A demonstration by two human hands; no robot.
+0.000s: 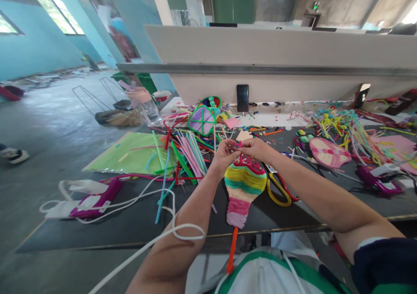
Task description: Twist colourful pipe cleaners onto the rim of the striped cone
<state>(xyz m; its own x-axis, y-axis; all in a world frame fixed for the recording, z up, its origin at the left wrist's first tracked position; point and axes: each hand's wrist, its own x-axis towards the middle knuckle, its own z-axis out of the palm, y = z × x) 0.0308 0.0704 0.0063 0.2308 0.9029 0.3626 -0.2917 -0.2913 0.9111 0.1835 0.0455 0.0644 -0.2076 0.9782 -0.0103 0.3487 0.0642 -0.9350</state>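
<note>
A striped fan-shaped piece woven from pipe cleaners, in pink, cream, yellow, green and red bands, lies on the dark table in front of me, with an orange stem hanging over the table's near edge. My left hand and my right hand meet at its far top edge. Both pinch a pink pipe cleaner end there, fingers closed.
Loose pipe cleaners in many colours lie left of the fan, beside a green sheet. Yellow-handled scissors lie to its right. A round pink woven piece, a purple glue gun, a phone and a white cable are nearby.
</note>
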